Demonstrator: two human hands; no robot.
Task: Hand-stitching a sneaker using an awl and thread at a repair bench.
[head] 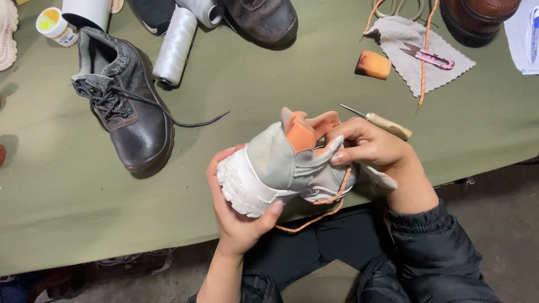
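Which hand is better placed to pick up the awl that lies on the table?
The right hand, probably. It rests on the sneaker directly beside the awl, while the left hand cups the sole on the far side.

Shoe-repair workshop: green-clothed bench with worn boot, thread spools, awl, snips.

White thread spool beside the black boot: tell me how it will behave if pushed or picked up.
The white thread spool lies on its side on the green table cover, so a sideways push would probably roll it. Its round, tightly wound surface looks smooth, perhaps slightly slippery to grip. The black boot close beside it would likely stop a roll that way.
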